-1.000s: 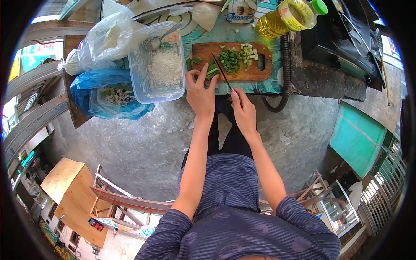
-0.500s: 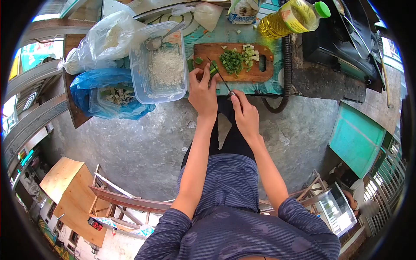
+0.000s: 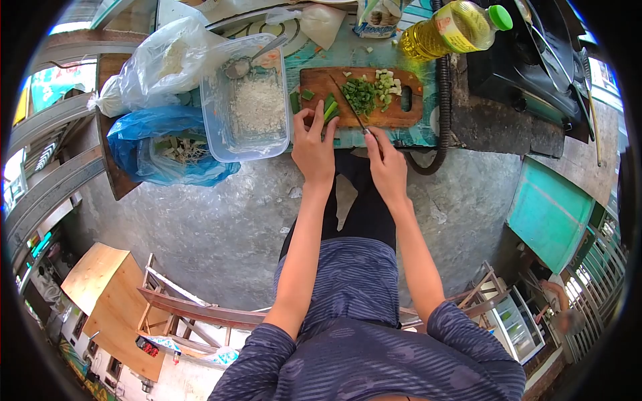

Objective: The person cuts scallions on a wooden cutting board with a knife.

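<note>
My left hand (image 3: 313, 146) is closed on green onion stalks (image 3: 330, 109) at the left part of the wooden cutting board (image 3: 394, 120). In my right hand (image 3: 387, 164) is a knife (image 3: 349, 105), gripped by its handle at the board's near edge. Its blade points away from me and slants left, between the stalks and the chopped green onion (image 3: 359, 95). Paler chopped pieces (image 3: 387, 87) lie farther right on the board. A few cut green pieces rest beyond my left fingertips.
Left of the board stands a plastic container (image 3: 210, 127) with white flour (image 3: 257, 107) and a spoon (image 3: 267, 47). A blue plastic bag (image 3: 127, 137) holds rooty trimmings. An oil bottle (image 3: 461, 27) stands behind the board, near a black hose (image 3: 443, 100) and a stove (image 3: 521, 73).
My right hand has shifted slightly right with the knife, and the blade has moved away from the stalks toward the chopped pile. My left hand stays nearly in place.
</note>
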Tool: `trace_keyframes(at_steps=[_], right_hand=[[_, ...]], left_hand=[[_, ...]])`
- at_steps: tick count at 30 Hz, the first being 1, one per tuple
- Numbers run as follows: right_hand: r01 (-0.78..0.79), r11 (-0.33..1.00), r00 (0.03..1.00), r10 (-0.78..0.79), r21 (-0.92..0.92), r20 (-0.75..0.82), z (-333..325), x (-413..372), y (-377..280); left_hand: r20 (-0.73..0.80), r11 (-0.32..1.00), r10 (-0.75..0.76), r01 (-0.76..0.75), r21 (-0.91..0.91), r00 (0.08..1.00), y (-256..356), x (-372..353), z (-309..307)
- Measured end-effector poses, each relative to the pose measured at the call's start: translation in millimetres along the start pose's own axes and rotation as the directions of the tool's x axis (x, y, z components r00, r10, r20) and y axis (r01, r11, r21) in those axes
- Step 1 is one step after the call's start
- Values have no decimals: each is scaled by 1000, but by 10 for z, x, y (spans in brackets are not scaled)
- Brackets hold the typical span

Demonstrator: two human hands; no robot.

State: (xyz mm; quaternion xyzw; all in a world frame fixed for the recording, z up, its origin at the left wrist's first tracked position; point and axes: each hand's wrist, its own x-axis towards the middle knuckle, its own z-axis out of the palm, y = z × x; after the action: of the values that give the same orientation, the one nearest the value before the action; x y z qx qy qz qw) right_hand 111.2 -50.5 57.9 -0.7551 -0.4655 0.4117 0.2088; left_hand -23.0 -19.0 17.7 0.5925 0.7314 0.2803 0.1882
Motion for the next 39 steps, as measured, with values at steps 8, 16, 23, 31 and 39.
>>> trace_keyframes(at_steps=[8,16,23,31,39], right_hand=[[25,996,999,-20,-84,50,-61,27,-18],[0,995,994,11,-98,105,-175,30,-12],[2,988,988,22,-156,151,-264,30,-47],[56,998,997,-53,-38,55,-191,-66,-46],[68,996,996,-64,-56,68,-80,-92,-65]], left_hand=[[-3,998,-27,27,-53,1000,9,13,-2],[-20,999,-17,16,-30,1000,-1,27,16],[-58,999,2,-4,-44,998,-17,27,48],[-42,998,-22,20,-62,999,4,30,35],[-36,998,-27,25,-57,999,-1,19,47]])
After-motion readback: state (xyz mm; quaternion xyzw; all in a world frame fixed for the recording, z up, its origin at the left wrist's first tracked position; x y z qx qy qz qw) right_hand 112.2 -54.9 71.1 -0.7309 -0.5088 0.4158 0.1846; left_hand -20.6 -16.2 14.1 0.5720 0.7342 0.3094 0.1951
